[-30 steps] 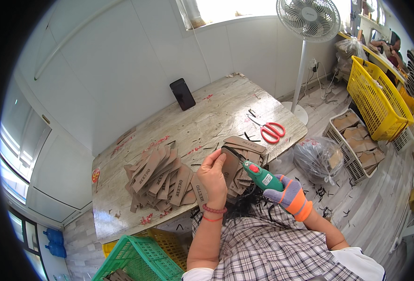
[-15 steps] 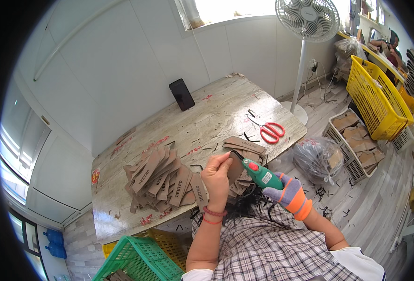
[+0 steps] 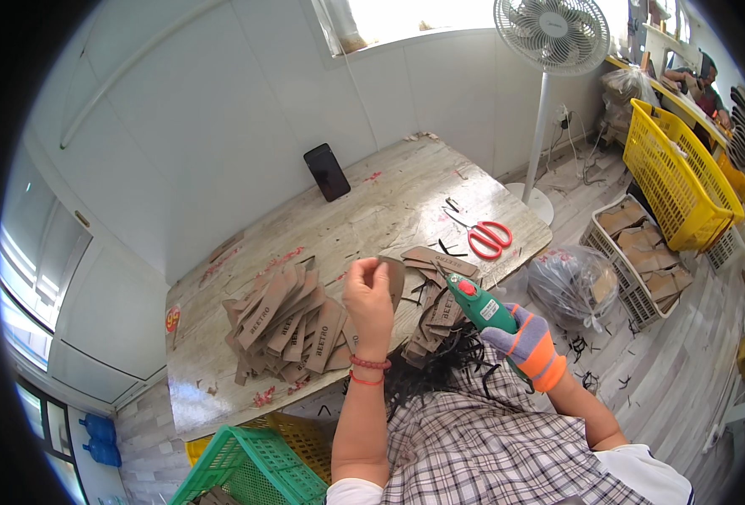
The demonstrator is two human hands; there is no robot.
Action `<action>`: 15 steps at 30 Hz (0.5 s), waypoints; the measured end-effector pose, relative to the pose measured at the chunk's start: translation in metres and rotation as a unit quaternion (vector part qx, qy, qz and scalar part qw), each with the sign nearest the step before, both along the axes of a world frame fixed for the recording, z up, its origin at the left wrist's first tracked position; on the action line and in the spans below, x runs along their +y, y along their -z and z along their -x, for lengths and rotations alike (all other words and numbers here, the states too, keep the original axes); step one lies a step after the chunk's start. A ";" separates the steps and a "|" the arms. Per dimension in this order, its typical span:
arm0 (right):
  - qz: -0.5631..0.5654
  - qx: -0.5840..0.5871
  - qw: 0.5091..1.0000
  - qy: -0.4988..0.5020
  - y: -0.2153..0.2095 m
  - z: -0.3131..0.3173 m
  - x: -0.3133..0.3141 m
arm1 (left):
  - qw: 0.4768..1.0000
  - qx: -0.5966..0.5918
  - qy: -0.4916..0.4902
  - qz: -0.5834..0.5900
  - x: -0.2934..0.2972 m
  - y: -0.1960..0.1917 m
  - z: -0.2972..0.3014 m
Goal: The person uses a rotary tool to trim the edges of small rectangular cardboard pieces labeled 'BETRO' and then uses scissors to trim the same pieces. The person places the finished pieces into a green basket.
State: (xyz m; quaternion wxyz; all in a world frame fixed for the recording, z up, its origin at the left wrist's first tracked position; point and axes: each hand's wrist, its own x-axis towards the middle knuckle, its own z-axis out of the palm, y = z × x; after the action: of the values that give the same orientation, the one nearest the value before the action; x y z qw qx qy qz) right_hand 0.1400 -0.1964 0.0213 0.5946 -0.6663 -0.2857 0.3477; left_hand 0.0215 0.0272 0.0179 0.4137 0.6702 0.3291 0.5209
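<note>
Head view: left hand (image 3: 369,290) gripping brown piece (image 3: 394,278), right hand (image 3: 526,343) on green tool (image 3: 476,304).

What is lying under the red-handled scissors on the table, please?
The red-handled scissors lie flat on the bare wooden table, dark offcuts beside them. Anything beneath the blades is hidden.

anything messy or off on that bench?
Mostly litter: dark trimmings and red scraps lie scattered over the table and dark offcuts on the floor by the right hand. The brown pieces sit in a loose, fanned heap near the left hand. Nothing looks damaged.
</note>
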 end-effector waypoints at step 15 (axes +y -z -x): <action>0.044 -0.022 0.999 0.016 0.023 0.004 -0.010 | 0.772 -0.297 0.287 0.484 -0.044 0.044 0.003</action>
State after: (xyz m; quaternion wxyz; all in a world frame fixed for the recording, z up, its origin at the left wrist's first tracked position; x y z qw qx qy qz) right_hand 0.1364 -0.2065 -0.0016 0.5638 -0.7037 -0.2722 0.3360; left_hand 0.0183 -0.0168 -0.0264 0.8906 0.2571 0.1905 0.3231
